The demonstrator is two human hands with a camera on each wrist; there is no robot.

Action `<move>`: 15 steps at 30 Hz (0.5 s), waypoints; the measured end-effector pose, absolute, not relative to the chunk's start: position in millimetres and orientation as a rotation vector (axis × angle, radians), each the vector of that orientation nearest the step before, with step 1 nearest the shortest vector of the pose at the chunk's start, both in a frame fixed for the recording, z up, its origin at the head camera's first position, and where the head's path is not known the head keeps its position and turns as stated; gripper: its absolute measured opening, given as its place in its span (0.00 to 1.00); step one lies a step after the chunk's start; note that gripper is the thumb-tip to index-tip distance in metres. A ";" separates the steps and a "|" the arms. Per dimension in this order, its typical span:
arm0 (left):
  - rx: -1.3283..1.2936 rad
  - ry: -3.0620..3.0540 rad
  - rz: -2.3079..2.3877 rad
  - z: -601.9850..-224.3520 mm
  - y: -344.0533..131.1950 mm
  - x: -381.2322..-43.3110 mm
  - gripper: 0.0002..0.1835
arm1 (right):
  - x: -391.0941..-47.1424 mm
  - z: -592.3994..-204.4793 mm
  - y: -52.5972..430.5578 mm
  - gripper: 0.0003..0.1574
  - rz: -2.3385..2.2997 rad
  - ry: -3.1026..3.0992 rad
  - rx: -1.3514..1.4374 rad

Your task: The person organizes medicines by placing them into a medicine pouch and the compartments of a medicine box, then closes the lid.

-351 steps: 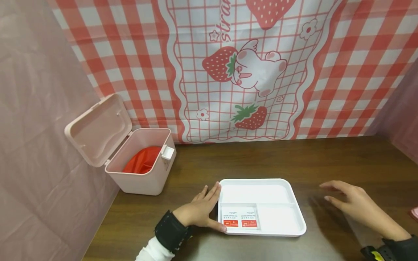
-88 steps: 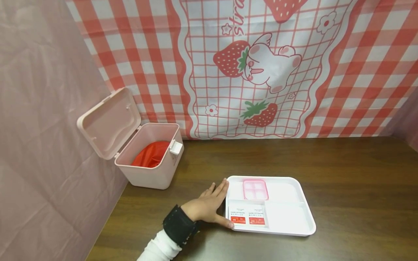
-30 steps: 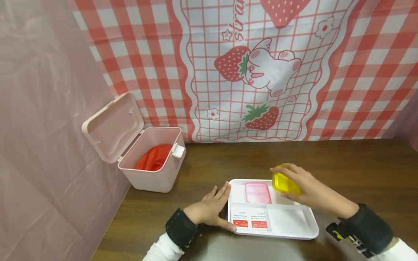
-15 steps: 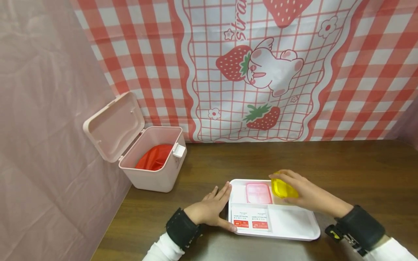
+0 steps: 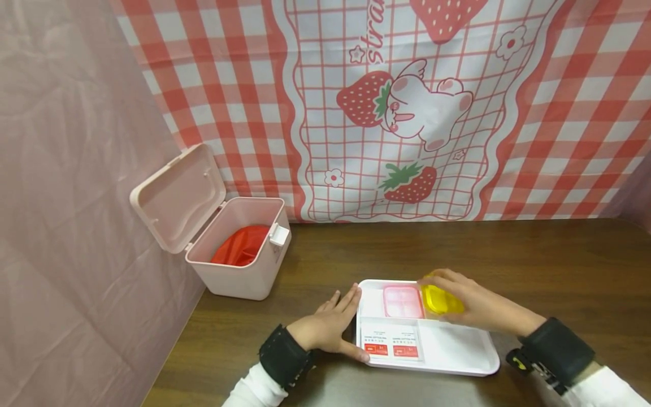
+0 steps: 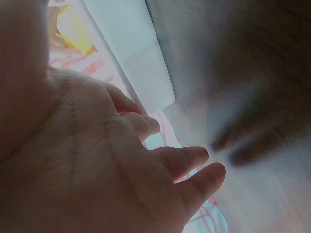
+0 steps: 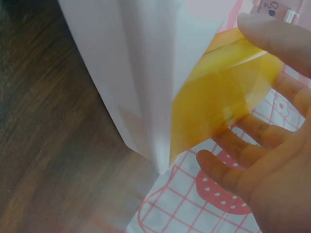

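My left hand (image 5: pixel 325 327) rests with spread fingers along the left edge of a white divided tray (image 5: pixel 460 345), thumb at its near left corner. In the left wrist view the fingertips lie close by the tray's side wall. My right hand (image 5: pixel 473 299) holds a small translucent yellow box (image 5: pixel 441 299) between thumb and fingers, low in the tray's back compartment. The right wrist view shows the yellow box (image 7: pixel 218 92) slightly tilted, close against the tray wall (image 7: pixel 141 73). Left of it in that compartment sits a pink translucent square box (image 5: pixel 403 301).
Two white packets with red labels (image 5: pixel 390 342) lie in the tray's front left compartment. A pale pink bin (image 5: pixel 229 280), lid raised, stands at the back left with red material (image 5: pixel 241 246) inside. A checked strawberry cloth (image 5: pixel 325 113) hangs behind the wooden table (image 5: pixel 356 243).
Since the oldest frame the pink box and then the yellow box have come to the tray. Over the last second my right hand has lowered the yellow box beside the pink one. The left hand stays put.
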State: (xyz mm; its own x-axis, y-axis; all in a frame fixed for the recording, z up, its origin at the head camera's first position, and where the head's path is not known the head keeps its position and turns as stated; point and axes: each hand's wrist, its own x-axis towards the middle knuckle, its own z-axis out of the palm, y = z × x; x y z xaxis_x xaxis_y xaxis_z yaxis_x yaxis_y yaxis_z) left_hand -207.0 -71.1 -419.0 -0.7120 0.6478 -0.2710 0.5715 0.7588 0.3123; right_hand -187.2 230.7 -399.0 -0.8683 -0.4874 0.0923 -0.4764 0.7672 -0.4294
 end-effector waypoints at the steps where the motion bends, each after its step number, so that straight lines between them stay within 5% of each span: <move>1: 0.936 2.591 0.293 -419.0 -71.2 -207.1 0.64 | -187.8 -399.2 230.2 0.35 -0.695 2.926 -0.797; 15: 0.928 2.590 0.301 -417.4 -71.0 -205.8 0.64 | -196.0 -403.9 226.8 0.34 -0.540 2.978 -0.876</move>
